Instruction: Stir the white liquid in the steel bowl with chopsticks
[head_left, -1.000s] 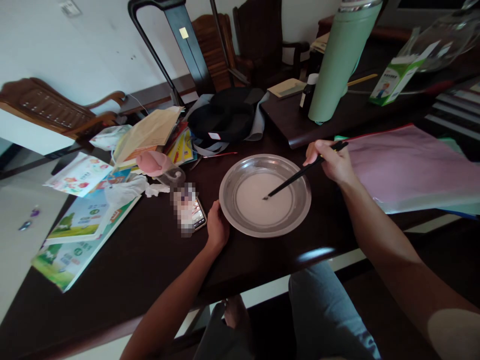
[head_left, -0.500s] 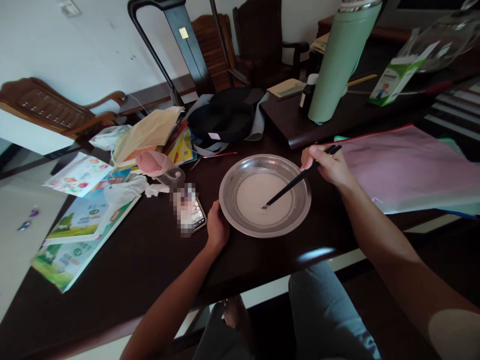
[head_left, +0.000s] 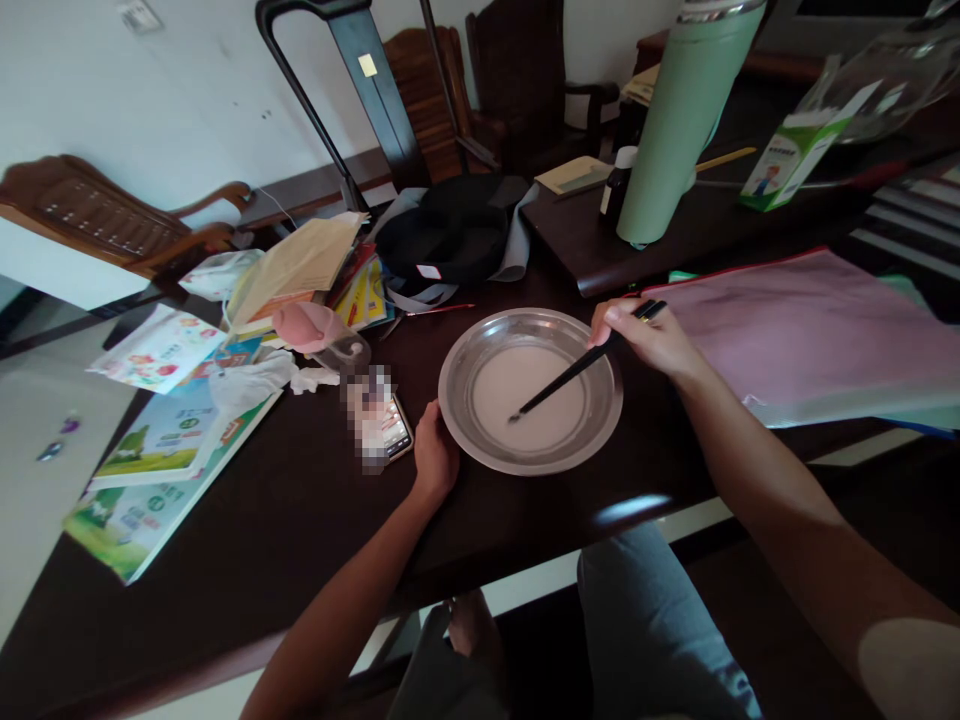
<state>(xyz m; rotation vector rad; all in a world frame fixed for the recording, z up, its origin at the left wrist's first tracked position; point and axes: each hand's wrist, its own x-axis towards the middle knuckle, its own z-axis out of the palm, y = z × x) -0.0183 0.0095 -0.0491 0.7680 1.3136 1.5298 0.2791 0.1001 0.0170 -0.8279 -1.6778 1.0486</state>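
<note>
A round metal bowl (head_left: 456, 385) stands on the dark table before me, holding a cloudy whitish liquid (head_left: 506, 375). My right hand (head_left: 646, 338) is closed round a pair of black chopsticks (head_left: 561, 380) above the bowl's right rim. They slant down to the left, held close together, and their tips meet the liquid left of its middle. At the bowl's left edge, my left hand (head_left: 436, 455) grips the rim, its fingertips partly hidden by the bowl. Just left of that hand lies a phone (head_left: 397, 430), its screen partly blurred out.
A pink-topped clear cup (head_left: 319, 330) lies behind the phone, near papers and booklets (head_left: 161, 440). Behind the bowl is a black bag (head_left: 450, 235). A green thermos (head_left: 679, 130) stands on a raised surface at back right. Pink plastic folders (head_left: 810, 340) lie beside my right arm.
My right hand has shifted slightly left and down, and the chopstick tips have moved left through the liquid. My left hand and the bowl have stayed in place.
</note>
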